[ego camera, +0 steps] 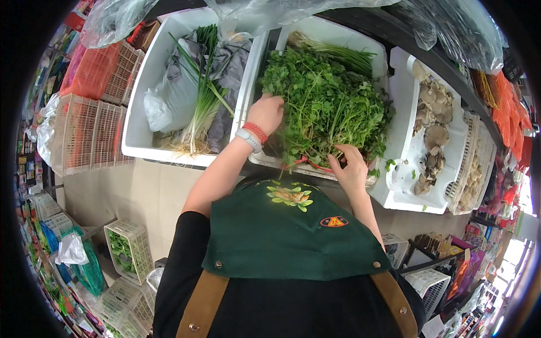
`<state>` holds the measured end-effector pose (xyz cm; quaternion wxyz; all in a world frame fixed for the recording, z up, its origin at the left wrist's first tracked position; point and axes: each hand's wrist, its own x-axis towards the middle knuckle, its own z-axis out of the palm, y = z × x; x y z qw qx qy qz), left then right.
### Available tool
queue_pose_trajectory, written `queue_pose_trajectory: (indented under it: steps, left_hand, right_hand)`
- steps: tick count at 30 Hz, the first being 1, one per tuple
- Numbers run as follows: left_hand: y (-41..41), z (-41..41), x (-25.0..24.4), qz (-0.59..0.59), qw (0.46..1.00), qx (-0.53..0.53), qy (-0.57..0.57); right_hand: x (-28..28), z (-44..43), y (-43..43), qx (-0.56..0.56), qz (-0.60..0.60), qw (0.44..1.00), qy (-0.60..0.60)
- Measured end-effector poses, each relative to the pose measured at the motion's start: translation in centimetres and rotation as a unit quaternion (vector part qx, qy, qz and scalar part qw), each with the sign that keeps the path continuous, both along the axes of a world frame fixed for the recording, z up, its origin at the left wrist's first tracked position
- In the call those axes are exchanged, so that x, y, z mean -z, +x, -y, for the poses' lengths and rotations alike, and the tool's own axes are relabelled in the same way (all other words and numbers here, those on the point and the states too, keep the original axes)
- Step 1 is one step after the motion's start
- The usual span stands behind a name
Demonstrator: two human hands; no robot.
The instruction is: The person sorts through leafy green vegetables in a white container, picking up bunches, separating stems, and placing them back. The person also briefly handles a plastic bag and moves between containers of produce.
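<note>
A large heap of leafy coriander (321,97) fills the middle white foam box (291,165), roots towards me. At the heap's left edge is my left hand (266,110), its fingers curled and partly hidden; whether they grip any stems is unclear. My right hand (351,167) rests over the roots at the front rim, thumb and fingers apart, touching or nearly touching them. A red tie (317,165) shows beneath the roots. Behind the coriander lies a bundle of thin green stalks (338,53).
To the left, a foam box (137,126) holds spring onions (198,114), grey cloth and a plastic bag (169,101). On the right, oyster mushrooms (436,137) lie in another foam box (416,198). Plastic crates (86,135) stand farther left. Clear plastic sheeting (296,12) hangs overhead.
</note>
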<state>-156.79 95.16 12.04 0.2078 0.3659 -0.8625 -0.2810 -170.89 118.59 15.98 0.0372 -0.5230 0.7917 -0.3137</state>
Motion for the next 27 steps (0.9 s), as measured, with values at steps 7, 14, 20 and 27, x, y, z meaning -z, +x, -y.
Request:
queue_pose_trajectory:
  steps: [7, 14, 20, 27]
  left_hand:
    - [-2.9, 1.2, 0.2, 0.018, 0.999, 0.029, 0.023]
    - [-2.0, 2.0, -4.5, -0.015, 0.999, 0.031, -0.016]
    - [0.3, -2.7, -6.7, -0.098, 0.869, -0.003, 0.485]
    - [1.2, -8.4, -4.7, -0.187, 0.816, 0.041, 0.546]
  right_hand:
    - [-0.3, 1.6, 2.3, -0.014, 0.174, 0.985, -0.011]
    - [-0.6, 3.1, 3.9, -0.058, 0.311, 0.948, 0.02]
    - [-2.3, 5.5, 5.0, 0.032, 0.452, 0.891, -0.03]
    - [-2.2, 3.6, 4.9, 0.012, 0.198, 0.98, 0.011]
